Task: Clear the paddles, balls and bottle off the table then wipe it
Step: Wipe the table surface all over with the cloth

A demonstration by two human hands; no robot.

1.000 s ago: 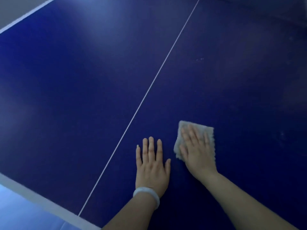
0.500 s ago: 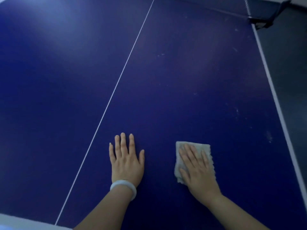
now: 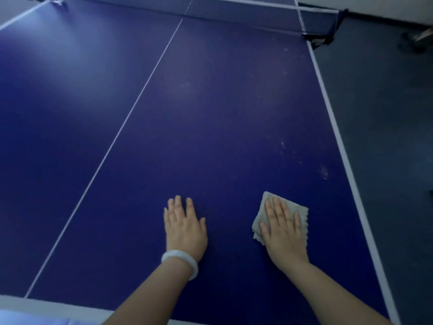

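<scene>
A dark blue ping-pong table [image 3: 210, 113] fills the view, with a white centre line running away from me. My right hand [image 3: 282, 233] presses flat, fingers straight, on a folded grey cloth [image 3: 302, 213] on the right half of the table, near the near end. My left hand [image 3: 184, 227] lies flat on the bare table surface to the left of the cloth, fingers straight, a white bangle on its wrist. No paddles, balls or bottle show on the table. Pale smudges [image 3: 324, 172] mark the surface beyond the cloth near the right edge.
The net [image 3: 234, 10] crosses the far end, with its clamp [image 3: 321, 38] at the right corner. The white right edge line [image 3: 337, 137] borders a grey floor [image 3: 386, 137]. A dark object [image 3: 417, 41] stands on the floor at the far right.
The cloth under my right hand has slid to the right, away from my left hand. The view has lifted and swung right, bringing the net, right table edge and floor into sight.
</scene>
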